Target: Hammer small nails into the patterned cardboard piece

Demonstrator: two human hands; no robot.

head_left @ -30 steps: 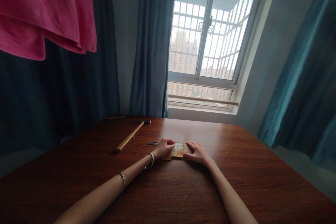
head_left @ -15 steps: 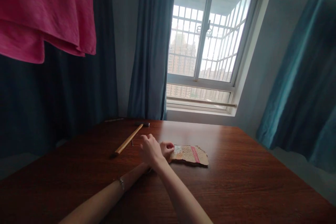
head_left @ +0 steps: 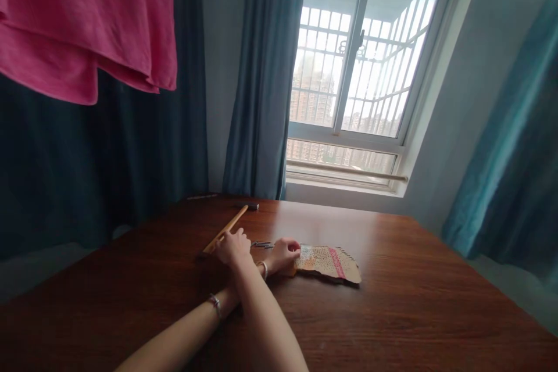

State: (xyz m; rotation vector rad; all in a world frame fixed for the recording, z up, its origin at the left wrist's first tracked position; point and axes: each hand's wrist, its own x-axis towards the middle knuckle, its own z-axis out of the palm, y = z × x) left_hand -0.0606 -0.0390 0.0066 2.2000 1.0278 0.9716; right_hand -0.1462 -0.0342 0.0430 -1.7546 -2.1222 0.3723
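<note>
My left hand rests at the left end of a piece of patterned cardboard lying on the table. Its fingers are pinched together; what is between them, if anything, is too small to tell. The cardboard has dots, a pink stripe and a row of small dark marks along its far right edge. Crossing over my left forearm, my right hand has its fingers closed round the wooden handle of a hammer. The hammer lies flat, its dark head at the far end. Several nails lie between my hands.
The brown wooden table reaches to the wall under a barred window. Blue curtains hang on both sides. A pink cloth hangs at the upper left. A thin object lies at the table's far left edge.
My right hand has moved left and down onto the hammer handle, uncovering the nails and more of my left hand. The whole view has shifted slightly; my left hand stays at the cardboard.
</note>
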